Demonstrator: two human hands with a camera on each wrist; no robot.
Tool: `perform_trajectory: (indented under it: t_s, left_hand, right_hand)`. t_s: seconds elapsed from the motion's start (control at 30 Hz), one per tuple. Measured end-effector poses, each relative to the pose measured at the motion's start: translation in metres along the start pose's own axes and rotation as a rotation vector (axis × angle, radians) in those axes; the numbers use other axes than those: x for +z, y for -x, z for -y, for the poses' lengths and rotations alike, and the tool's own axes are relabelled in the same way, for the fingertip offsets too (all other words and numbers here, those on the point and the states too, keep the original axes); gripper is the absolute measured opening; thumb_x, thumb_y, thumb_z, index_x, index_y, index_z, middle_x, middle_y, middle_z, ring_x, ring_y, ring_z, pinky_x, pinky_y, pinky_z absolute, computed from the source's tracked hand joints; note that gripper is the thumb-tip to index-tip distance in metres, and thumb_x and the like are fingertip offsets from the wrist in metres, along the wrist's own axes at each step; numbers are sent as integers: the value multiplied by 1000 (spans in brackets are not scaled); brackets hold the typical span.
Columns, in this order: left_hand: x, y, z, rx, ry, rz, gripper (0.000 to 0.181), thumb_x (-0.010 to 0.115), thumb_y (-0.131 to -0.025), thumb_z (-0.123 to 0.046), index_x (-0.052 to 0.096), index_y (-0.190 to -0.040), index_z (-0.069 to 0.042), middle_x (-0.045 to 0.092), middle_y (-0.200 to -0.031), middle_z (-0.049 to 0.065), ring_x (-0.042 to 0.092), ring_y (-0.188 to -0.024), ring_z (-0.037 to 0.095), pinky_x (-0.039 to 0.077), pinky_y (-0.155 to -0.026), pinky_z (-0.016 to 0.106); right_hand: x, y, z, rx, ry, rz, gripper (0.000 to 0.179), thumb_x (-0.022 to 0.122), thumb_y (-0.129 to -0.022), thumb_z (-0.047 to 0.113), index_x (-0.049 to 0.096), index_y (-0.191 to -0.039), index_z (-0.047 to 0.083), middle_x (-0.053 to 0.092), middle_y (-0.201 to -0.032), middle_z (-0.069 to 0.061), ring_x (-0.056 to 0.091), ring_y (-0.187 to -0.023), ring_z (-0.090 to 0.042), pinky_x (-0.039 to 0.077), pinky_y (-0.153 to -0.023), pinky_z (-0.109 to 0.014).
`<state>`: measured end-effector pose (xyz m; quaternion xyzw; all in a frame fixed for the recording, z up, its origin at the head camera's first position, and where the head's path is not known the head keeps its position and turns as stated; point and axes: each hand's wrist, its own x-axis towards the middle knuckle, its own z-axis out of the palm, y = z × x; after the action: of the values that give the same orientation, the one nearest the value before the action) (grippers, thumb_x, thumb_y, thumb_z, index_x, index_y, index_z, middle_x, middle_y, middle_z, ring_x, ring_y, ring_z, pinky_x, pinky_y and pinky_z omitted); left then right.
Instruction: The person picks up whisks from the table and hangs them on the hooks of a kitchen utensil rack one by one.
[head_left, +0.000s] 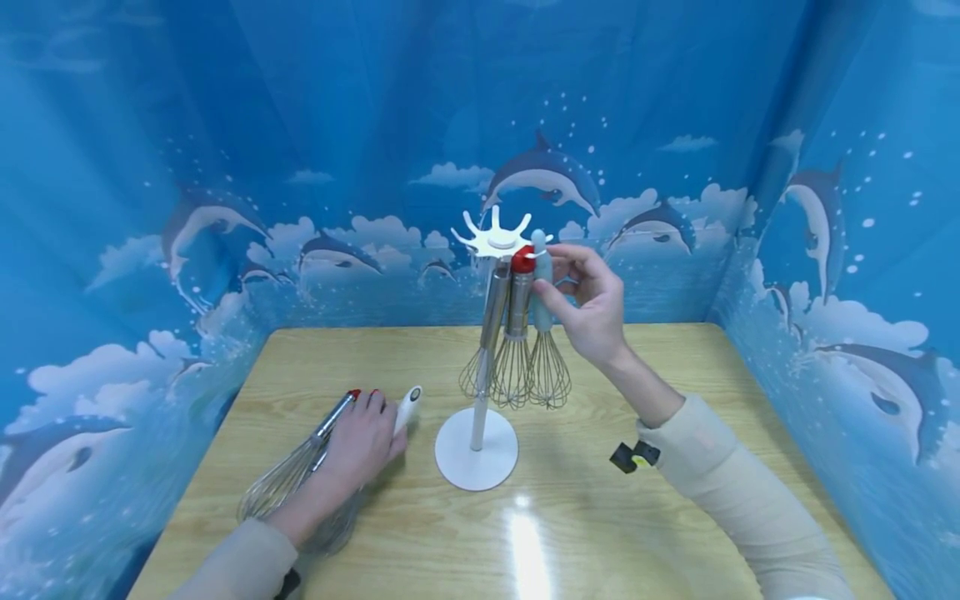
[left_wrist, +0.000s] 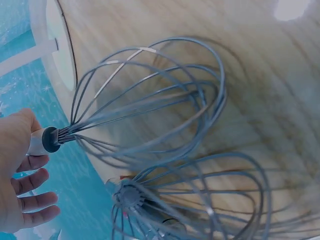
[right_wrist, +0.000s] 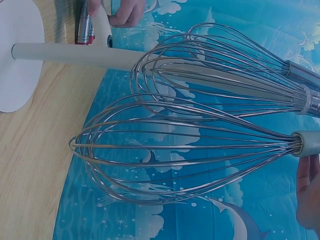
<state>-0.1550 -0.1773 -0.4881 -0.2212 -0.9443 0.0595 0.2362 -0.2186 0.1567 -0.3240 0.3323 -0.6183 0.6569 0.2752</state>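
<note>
My right hand point(head_left: 596, 304) pinches the light blue handle of a whisk point(head_left: 543, 283), whose top is beside a prong of a white rotary rack point(head_left: 497, 240). Whether it hangs on that prong, I cannot tell. Next to it hang a silver whisk with a red top point(head_left: 519, 304) and a plain steel-handled whisk point(head_left: 492, 310), wires downward. Low on the left, my left hand point(head_left: 358, 442) holds a white-handled whisk point(head_left: 407, 408); its wide wire loops point(left_wrist: 150, 105) fill the left wrist view. Silver whisks with red tips point(head_left: 324, 429) lie beside and partly under that hand.
The rack's round white base point(head_left: 476, 471) stands on a wooden table point(head_left: 585, 500). Blue curtains printed with dolphins point(head_left: 360, 125) surround the table at the back and sides. A small black device point(head_left: 634, 457) is at the right sleeve.
</note>
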Motion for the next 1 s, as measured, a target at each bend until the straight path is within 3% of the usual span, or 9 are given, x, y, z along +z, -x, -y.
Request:
perform_trajectory:
  t_s: [0.17,0.4,0.7,1.0]
  left_hand:
    - [-8,-5,2,-15,-2,-1,40,83,-85,-40,66,-88,-4,62,-84,12,58,-75,26,53,-62,39]
    - [-15,-10,5,-33,38,-53,35,81,-84,-35,66,-85,-3,61,-82,12,55,-70,25,51,-56,37]
    - [-28,-17,11,-76,49,-61,36,82,-85,-34,68,-89,-1,63,-87,14,59,-76,28,54,-60,38]
    - [-38,-26,16,-77,71,-135,38,84,-83,-34,71,-91,1,68,-89,18,64,-79,33,57,-61,41]
  right_hand:
    - [0,0,0,2,2,-1,47,68,-88,-11,70,-124,18,70,-100,11,64,-84,-7,55,-69,-17]
    - [0,0,0,1,3,-2,50,67,-86,-14,70,-124,18,70,-99,12,63,-84,-6,54,-69,-17]
    - [0,0,1,-13,10,6,46,70,-90,-7,69,-124,24,71,-103,13,64,-86,-4,53,-68,-17]
    - [-1,0,-1,-5,14,0,47,67,-86,-15,69,-124,12,71,-102,12,64,-85,-4,54,-68,-17]
